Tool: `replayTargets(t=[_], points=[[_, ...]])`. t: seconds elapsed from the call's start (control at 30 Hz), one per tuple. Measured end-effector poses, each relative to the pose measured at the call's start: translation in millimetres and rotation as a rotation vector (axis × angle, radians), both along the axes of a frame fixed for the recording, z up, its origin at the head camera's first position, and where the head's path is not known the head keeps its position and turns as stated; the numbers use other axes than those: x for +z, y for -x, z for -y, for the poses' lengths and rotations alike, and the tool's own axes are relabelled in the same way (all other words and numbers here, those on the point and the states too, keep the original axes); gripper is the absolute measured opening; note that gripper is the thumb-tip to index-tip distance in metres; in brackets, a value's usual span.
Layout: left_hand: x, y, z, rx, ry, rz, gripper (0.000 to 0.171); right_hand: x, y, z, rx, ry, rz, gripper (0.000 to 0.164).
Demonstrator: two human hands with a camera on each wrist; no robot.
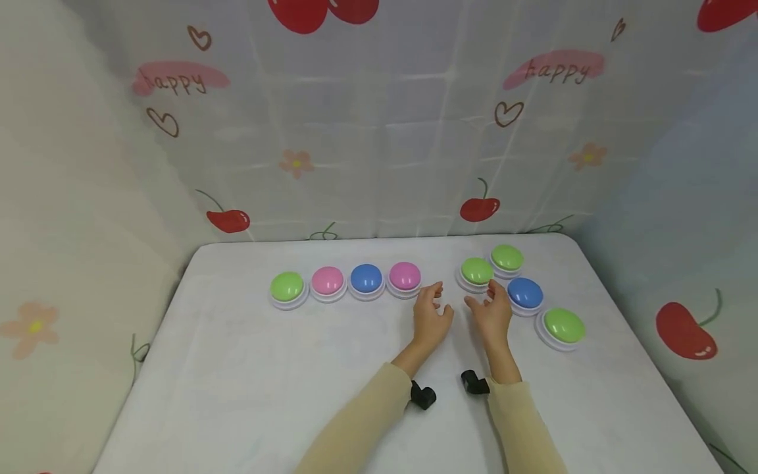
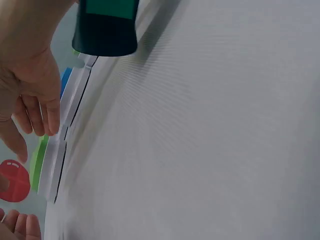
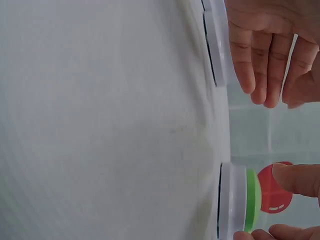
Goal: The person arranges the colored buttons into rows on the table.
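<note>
Sleeves [image 1: 361, 421] foremost; hands [image 1: 431, 322] [image 1: 494, 322] near 8 buttons [image 1: 366, 278] in bases [image 1: 549, 339].

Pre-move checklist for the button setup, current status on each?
1. Left hand and right hand empty: ok.
2. Left row side by side, domes up: ok; green button, pink button, blue button, magenta button.
3. Right group in one line: not ok; front green button, right blue button, inner green button, back green button sit staggered.
4. Left hand off magenta button: cannot tell, they overlap in the head view.
5. Right hand off inner green button: cannot tell, same overlap.
</note>
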State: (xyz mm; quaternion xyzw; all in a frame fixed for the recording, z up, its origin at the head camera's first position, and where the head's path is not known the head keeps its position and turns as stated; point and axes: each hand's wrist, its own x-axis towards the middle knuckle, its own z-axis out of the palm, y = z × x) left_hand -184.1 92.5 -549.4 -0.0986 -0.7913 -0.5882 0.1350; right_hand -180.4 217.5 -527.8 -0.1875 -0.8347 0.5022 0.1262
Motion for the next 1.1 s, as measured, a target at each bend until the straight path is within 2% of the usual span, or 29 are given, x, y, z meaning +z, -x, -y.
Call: replayTargets(t=[0.13, 0.27, 0.43, 0.5, 0.53, 0.63, 0.77, 0.8, 0.87, 1.0, 1.1], points=[[8.5, 14.5, -14, -0.100, 0.046, 0.167, 0.054, -2.4, 9.6, -11, -0.015, -0.018, 0.000, 0.068], [17.8, 30.1, -25, -0.166, 0.086, 0.291, 0.062, -4.4, 18.9, -18, 0.008, -0.017, 0.010, 0.071], [17.6, 48.3, -33, -0.252, 0.150, 0.439, 0.078, -10.6, 30.5, -23, 0.026, -0.040, 0.022, 0.077], [15.9, 54.5, -34, -0.288, 0.183, 0.468, 0.083, -12.5, 34.1, -24, 0.039, -0.051, 0.022, 0.079], [15.9, 57.1, -35, -0.306, 0.203, 0.477, 0.083, -13.1, 35.8, -25, 0.044, -0.059, 0.022, 0.080], [15.0, 63.5, -33, -0.344, 0.270, 0.438, 0.080, -13.7, 39.6, -24, 0.056, -0.083, 0.036, 0.084], [15.3, 64.8, -29, -0.347, 0.304, 0.412, 0.076, -14.1, 41.4, -21, 0.036, -0.122, 0.058, 0.085], [16.9, 63.2, -29, -0.341, 0.301, 0.433, 0.076, -13.8, 41.0, -21, 0.027, -0.128, 0.058, 0.084], [16.1, 60.2, -29, -0.317, 0.307, 0.418, 0.077, -11.8, 38.6, -20, 0.010, -0.145, 0.059, 0.083], [12.7, 52.0, -27, -0.265, 0.332, 0.366, 0.074, -6.4, 30.5, -21, 0.012, -0.162, 0.069, 0.082], [9.8, 44.9, -23, -0.237, 0.312, 0.314, 0.071, -3.8, 22.8, -20, 0.030, -0.161, 0.066, 0.082]])
